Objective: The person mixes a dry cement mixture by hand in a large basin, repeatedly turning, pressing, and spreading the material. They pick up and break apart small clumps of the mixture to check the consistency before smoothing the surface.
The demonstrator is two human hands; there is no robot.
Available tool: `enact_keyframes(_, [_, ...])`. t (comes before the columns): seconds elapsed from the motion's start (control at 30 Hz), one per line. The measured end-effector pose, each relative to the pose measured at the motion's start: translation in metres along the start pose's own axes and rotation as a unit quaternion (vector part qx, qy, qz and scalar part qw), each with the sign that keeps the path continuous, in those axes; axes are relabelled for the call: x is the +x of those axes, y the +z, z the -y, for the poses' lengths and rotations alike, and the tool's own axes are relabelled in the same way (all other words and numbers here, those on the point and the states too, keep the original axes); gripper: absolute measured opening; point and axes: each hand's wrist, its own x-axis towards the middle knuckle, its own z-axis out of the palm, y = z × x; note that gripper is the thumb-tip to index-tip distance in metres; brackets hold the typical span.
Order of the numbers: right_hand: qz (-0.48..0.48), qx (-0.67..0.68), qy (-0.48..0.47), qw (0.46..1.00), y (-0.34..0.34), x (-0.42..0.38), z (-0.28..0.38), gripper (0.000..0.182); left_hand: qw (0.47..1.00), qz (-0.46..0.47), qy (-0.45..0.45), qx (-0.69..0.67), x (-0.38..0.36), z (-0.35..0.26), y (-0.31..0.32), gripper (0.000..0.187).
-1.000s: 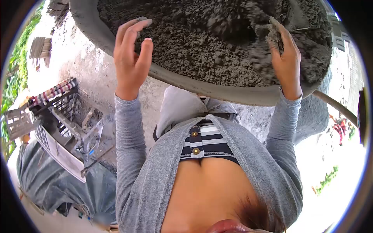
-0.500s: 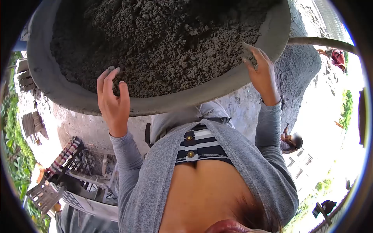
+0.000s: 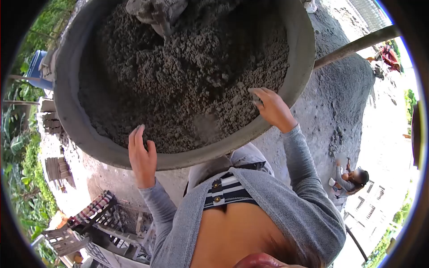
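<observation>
A wide round grey basin [image 3: 298, 67] holds dark, crumbly cement mix [image 3: 178, 85]. My left hand [image 3: 143, 156] overlaps the near rim on the left, its fingertips just inside and the thumb spread from the fingers. To the right, my right hand [image 3: 273, 108] reaches over the rim with its fingers bent loosely and the thumb apart. Neither hand holds anything. At the far side of the mix, a grey, cement-coated lump [image 3: 156, 11] shows, cut off by the top of the view. A paler, smoother patch [image 3: 209, 127] lies in the mix between my hands.
A wooden pole [image 3: 357, 47] slants out beyond the basin's right side, near a grey heap [image 3: 342, 76]. A person [image 3: 351, 181] crouches at the lower right. A blue barrel [image 3: 39, 69], stacked blocks [image 3: 57, 169] and a wooden frame with checked cloth [image 3: 96, 207] stand on the left.
The basin sits lower and tilted in view as the camera has shifted. The coated lump has appeared at the far side. My right hand has moved left along the rim, closer to my left hand.
</observation>
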Motion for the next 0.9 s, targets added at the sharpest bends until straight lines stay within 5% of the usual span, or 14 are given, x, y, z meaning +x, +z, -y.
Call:
enact_keyframes(0.13, [-0.029, 0.051, 0.019, 0.998, -0.006, -0.003, 0.006, 0.043, 0.989, -0.036, -0.011, -0.142, 0.004, -0.042, -0.022, 0.05])
enact_keyframes(0.3, [-0.097, 0.086, 0.047, 0.99, -0.011, -0.008, 0.014, 0.041, 0.987, -0.002, 0.082, -0.141, 0.029, -0.055, -0.007, 0.049])
enact_keyframes(0.37, [-0.148, 0.098, 0.05, 0.983, -0.012, -0.011, 0.012, 0.041, 0.983, 0.094, 0.147, 0.057, 0.035, -0.059, 0.016, 0.044])
enact_keyframes(0.47, [-0.202, 0.065, 0.044, 0.976, -0.005, -0.012, 0.012, 0.042, 0.954, 0.248, 0.166, 0.008, 0.019, -0.041, 0.064, 0.045])
enact_keyframes(0.6, [-0.126, 0.01, 0.077, 0.989, -0.003, -0.012, 0.014, 0.041, 0.894, 0.394, 0.19, -0.096, 0.015, -0.066, 0.064, 0.047])
enact_keyframes(0.73, [-0.14, 0.063, 0.073, 0.986, -0.01, -0.011, 0.015, 0.043, 0.919, 0.332, 0.197, -0.078, 0.022, -0.066, 0.061, 0.047])
enact_keyframes(0.9, [-0.184, 0.096, 0.033, 0.978, -0.008, -0.012, 0.006, 0.046, 0.968, 0.233, 0.09, 0.021, 0.022, -0.084, 0.033, 0.048])
